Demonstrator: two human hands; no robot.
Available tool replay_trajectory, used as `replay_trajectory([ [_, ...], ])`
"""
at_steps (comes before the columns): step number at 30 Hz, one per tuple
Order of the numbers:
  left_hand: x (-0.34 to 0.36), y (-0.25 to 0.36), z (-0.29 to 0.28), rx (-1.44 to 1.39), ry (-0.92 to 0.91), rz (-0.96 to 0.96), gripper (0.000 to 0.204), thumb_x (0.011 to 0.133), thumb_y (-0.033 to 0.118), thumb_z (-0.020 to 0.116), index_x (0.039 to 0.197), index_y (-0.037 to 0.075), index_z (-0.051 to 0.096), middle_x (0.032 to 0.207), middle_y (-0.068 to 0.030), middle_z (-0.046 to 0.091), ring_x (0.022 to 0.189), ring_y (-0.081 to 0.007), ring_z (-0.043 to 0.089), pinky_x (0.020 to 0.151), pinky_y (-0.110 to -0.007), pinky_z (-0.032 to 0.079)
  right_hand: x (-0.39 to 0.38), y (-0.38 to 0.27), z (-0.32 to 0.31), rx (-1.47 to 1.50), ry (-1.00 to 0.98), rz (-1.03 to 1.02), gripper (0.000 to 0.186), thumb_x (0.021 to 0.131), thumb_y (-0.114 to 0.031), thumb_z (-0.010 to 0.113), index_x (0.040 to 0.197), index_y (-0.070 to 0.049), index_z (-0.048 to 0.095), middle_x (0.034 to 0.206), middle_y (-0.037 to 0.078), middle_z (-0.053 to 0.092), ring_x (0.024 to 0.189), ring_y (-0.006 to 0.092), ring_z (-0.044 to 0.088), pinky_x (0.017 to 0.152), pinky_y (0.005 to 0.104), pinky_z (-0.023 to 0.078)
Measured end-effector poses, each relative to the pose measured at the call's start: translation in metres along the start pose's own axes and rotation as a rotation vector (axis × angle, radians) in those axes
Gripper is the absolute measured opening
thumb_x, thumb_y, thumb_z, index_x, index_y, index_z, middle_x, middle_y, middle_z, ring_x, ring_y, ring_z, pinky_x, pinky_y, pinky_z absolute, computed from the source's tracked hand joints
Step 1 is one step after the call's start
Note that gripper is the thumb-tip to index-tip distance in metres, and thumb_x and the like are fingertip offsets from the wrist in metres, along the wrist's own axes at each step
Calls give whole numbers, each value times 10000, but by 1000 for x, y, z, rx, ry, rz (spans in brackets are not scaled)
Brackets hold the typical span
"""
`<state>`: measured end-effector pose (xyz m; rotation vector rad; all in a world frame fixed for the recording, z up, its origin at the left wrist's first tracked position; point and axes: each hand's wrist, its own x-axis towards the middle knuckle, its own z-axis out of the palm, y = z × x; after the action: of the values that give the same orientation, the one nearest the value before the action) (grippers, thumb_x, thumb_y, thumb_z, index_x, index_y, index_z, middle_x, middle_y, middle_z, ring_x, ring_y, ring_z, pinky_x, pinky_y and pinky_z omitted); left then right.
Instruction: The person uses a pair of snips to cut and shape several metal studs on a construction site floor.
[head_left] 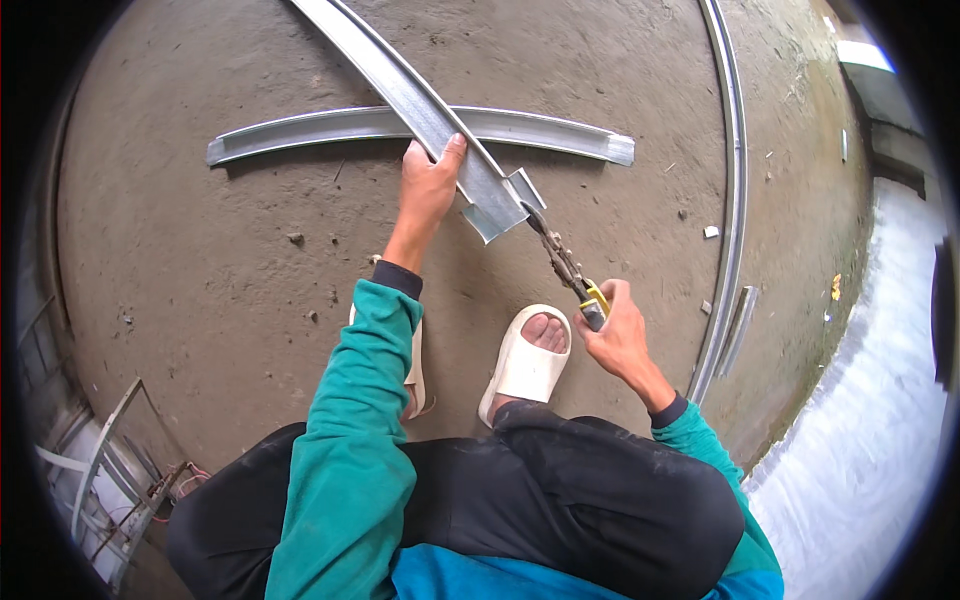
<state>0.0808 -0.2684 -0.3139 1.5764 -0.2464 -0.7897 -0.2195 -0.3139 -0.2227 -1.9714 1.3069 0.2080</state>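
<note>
Left hand (430, 185) grips a metal channel (398, 85), right hand (618, 335) wrapped around snips (562, 260) at its end; a rail (737, 150) lies near the floor's right edge.

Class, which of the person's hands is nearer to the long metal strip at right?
Right. The right hand, holding the snips, is left of the long metal strip; the left hand, gripping a channel, is farther left.

held channel (408, 95): far end cropped | left slipper (417, 365): mostly behind sleeve (350, 430)
</note>
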Motion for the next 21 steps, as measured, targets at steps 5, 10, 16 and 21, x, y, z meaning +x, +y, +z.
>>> replay_trajectory([
  [5, 1, 4, 6, -4, -3, 20, 308, 939, 245, 662, 999, -56, 625, 914, -89, 679, 808, -140, 611, 731, -310, 501, -5, 9, 4, -157, 98, -162, 223, 767, -121, 738, 868, -9, 574, 987, 209, 606, 991, 366, 590, 774, 448, 467],
  [10, 5, -3, -3, 80, -39, -92, 309, 954, 223, 650, 1083, -55, 610, 1002, -84, 666, 890, -129, 608, 771, -292, 502, -13, 17, 20, -193, 169, -309, 169, 776, -76, 711, 904, -2, 630, 1116, 205, 575, 1025, 363, 584, 897, 426, 469],
  [16, 0, 3, -1, 1, -32, -17, 294, 946, 213, 655, 1058, -54, 608, 970, -89, 674, 854, -141, 616, 759, -299, 502, -8, 14, -35, 50, -257, -88, 242, 791, -132, 714, 998, -9, 684, 1374, 163, 476, 1189, 333, 531, 988, 411, 436],
  [21, -5, 17, -15, -70, -56, -33, 292, 959, 171, 634, 1107, -75, 583, 996, -80, 658, 878, -136, 612, 788, -284, 500, 3, 30, -80, 180, -584, 39, 335, 789, -192, 720, 1067, -7, 693, 1491, 133, 385, 1157, 255, 551, 969, 362, 440],
])
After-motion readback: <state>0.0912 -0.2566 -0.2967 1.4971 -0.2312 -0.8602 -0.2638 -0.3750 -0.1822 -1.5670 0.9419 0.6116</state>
